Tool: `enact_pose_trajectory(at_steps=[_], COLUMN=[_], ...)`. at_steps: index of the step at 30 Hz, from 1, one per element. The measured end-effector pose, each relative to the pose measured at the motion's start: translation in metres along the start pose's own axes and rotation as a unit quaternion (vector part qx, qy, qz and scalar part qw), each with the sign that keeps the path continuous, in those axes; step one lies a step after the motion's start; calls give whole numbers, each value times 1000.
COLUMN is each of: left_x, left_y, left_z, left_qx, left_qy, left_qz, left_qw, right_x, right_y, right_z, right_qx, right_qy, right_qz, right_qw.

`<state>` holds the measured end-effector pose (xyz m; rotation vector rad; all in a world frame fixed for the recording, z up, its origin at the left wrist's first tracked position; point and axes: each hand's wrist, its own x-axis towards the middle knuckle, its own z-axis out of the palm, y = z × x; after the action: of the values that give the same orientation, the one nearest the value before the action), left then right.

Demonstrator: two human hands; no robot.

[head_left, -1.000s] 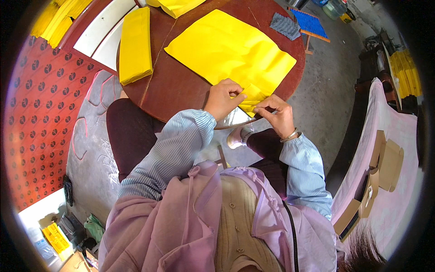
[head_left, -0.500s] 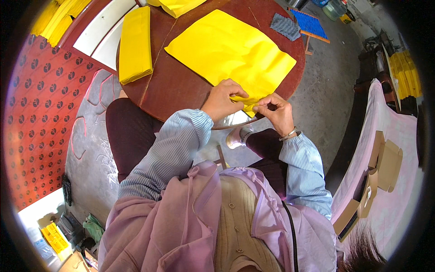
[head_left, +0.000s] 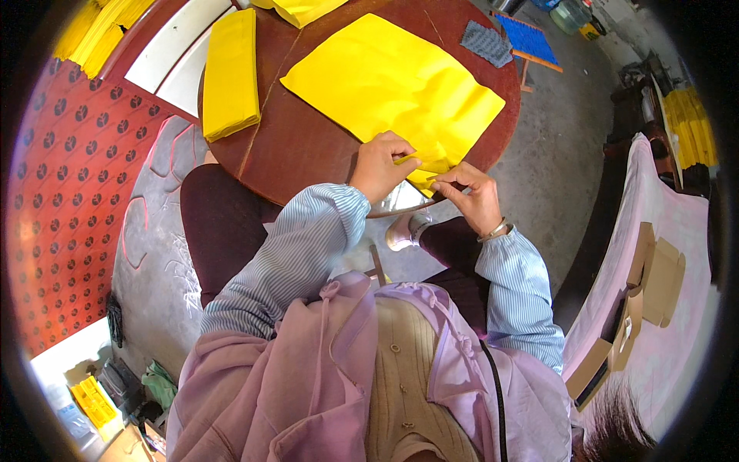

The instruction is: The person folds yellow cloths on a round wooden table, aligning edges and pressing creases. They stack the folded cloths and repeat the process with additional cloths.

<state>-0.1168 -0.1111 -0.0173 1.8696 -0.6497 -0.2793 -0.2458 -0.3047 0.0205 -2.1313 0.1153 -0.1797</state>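
A large yellow sheet of cloth-like material [head_left: 392, 77] lies spread over the round brown table [head_left: 308, 146], its near corner reaching the table's front edge. My left hand [head_left: 382, 165] pinches a gathered fold at that corner between thumb and fingers. Just to the right, my right hand [head_left: 475, 194] grips the same corner with thumb and forefinger. The material is creased between the two hands. What the fingertips press together is partly hidden.
A folded yellow stack [head_left: 231, 77] lies at the table's left, and more yellow material [head_left: 300, 9] at its far edge. A grey knitted piece [head_left: 486, 44] rests at the right edge. Beyond stands a blue woven stool [head_left: 528, 40]. Cardboard boxes [head_left: 627, 327] lie on a pink-covered surface at right.
My left hand has shifted slightly, its fingers closing more over the fold. The right hand stays at the corner with its fingers a little straighter. The sheet has barely moved.
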Motion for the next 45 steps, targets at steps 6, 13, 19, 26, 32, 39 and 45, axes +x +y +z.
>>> enact_pose_trajectory(at_steps=[6,13,19,26,32,39,45], left_x=[-1,-1,-6,-3,-1,-1,-1], left_y=[1,-3,2,3,5,2,0], left_z=[-1,-12,1,4,2,-2,-7], left_qx=[-2,20,15,26,16,9,-5], left_qy=[-17,-61,1,9,-4,-26,-51], left_qz=[-13,93,46,-13,-14,3,13], left_qw=[1000,994,999,1000,1000,1000,999], right_x=[3,5,5,0,1,4,5], right_y=[8,18,16,2,1,6,13], right_z=[3,8,9,4,1,3,7], right_qx=[39,97,75,28,10,52,74], right_qy=[15,34,42,28,12,33,36], right_qz=[34,66,45,1,-14,36,71], right_qw=[999,992,995,999,1000,997,994])
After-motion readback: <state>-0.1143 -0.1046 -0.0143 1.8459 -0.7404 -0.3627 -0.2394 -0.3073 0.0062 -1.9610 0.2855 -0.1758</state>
